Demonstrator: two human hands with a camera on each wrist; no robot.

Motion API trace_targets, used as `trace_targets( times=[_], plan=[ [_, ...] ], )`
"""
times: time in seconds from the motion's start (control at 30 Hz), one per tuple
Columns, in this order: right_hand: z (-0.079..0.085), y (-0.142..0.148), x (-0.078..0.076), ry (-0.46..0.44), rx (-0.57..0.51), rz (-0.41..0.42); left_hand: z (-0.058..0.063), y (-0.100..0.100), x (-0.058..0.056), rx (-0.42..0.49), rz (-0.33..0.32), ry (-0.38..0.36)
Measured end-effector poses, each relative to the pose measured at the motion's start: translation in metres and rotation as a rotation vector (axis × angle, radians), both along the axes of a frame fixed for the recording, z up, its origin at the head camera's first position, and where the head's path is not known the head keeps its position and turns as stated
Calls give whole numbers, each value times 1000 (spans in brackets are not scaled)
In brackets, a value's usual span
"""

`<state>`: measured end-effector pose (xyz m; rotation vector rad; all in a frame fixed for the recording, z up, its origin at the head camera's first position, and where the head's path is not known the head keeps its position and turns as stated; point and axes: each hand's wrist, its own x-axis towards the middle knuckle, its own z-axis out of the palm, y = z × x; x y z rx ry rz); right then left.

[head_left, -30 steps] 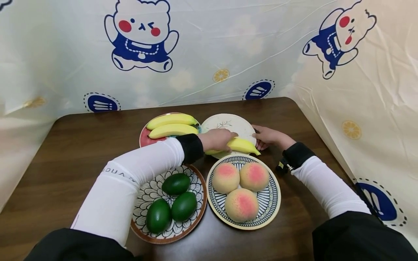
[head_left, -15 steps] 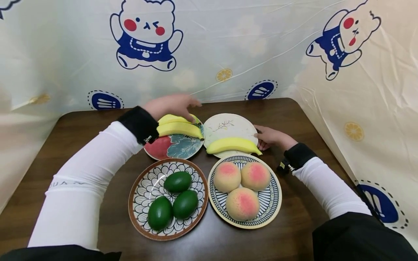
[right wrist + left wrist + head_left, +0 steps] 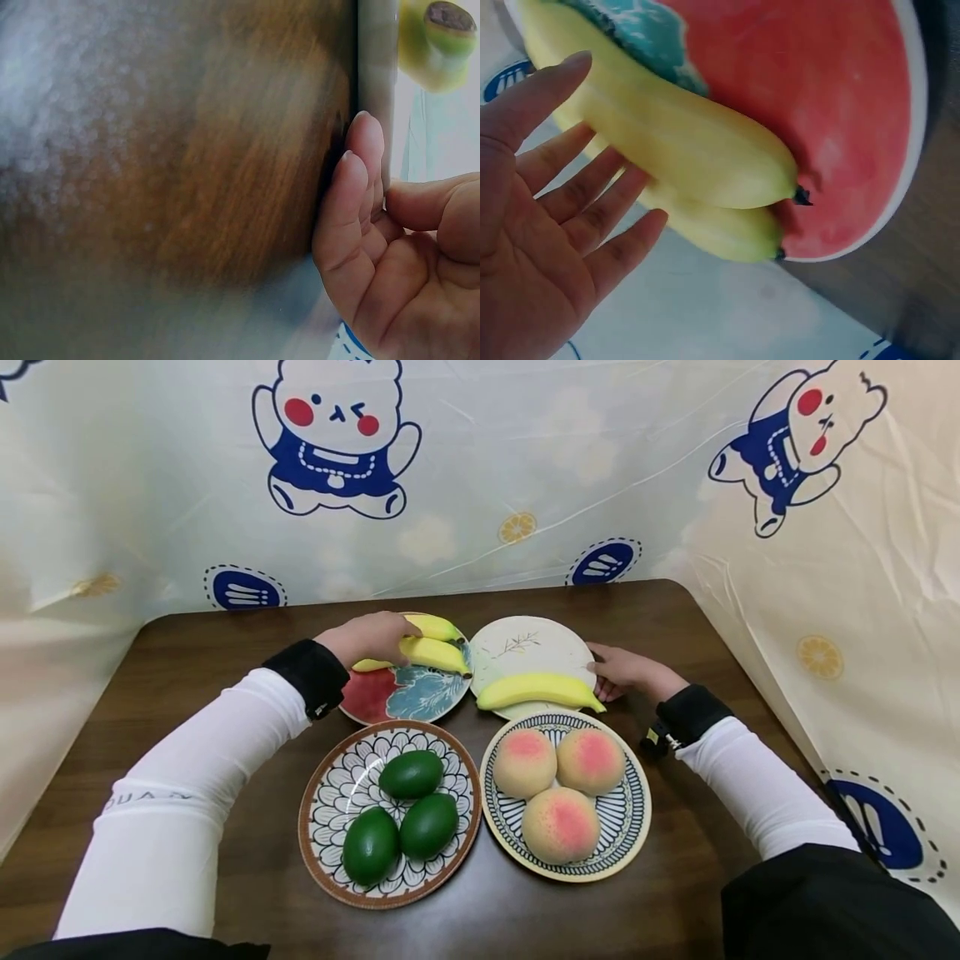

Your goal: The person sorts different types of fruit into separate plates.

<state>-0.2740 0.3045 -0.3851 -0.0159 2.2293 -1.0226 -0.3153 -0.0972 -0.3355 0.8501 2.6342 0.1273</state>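
My left hand (image 3: 371,639) reaches over two bananas on a red and teal plate (image 3: 369,697) at the back. In the left wrist view, its fingers are spread and nearly straight beside the near banana (image 3: 697,142), with the thumb over its side; firm contact cannot be told. The far banana (image 3: 720,232) lies alongside. My right hand (image 3: 633,672) pinches the right rim of a cream plate (image 3: 551,643), thumb on top and fingers below. A single banana (image 3: 536,691) lies across the front of that plate.
Nearer stand a brown-rimmed flower-patterned plate (image 3: 322,814) with dark green avocado-like fruits (image 3: 411,774) and a blue-patterned plate (image 3: 626,827) with peaches (image 3: 561,825). The plates are close together on a brown table (image 3: 225,693). Printed cloth (image 3: 465,460) hangs behind and at the right.
My left hand has left the banana on the cream plate, swung left over the back plate and come down at its two bananas. My right hand has stayed at the cream plate's rim.
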Motion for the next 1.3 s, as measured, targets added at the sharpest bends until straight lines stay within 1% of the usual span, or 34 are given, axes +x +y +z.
trace_targets(
  times=[0.07,0.17,0.27,0.33,0.4,0.57,0.63,0.77,0.9,1.0,1.07,1.17,1.3],
  plan=[
    [1,0,0,5,7,-7,-6,1,-3,-2,-3,-1],
    [1,1,0,6,16,-9,-13,4,-4,-10,-32,-21],
    [2,0,1,4,25,-6,-19,7,-3,-13,-45,-44],
    [2,-1,1,5,31,-3,-21,7,-1,-11,-47,-43],
    [1,-1,2,11,31,-5,-22,7,1,0,-49,-30],
    [0,-1,2,18,23,-3,-23,5,6,39,-81,-13],
    [0,-1,2,16,22,0,-24,3,7,47,-93,-2],
    [-1,0,1,17,28,-8,-24,-1,4,56,-93,0],
    [0,2,2,19,34,-14,-16,-4,0,66,-73,-48],
    [0,3,2,19,27,-10,-4,-2,-2,79,-49,-66],
    [0,3,2,17,25,-12,5,1,-4,95,-33,-60],
    [0,3,2,19,17,-6,17,8,-7,141,-38,-37],
    [0,2,1,14,17,-8,30,22,-12,189,-85,3]
  ],
)
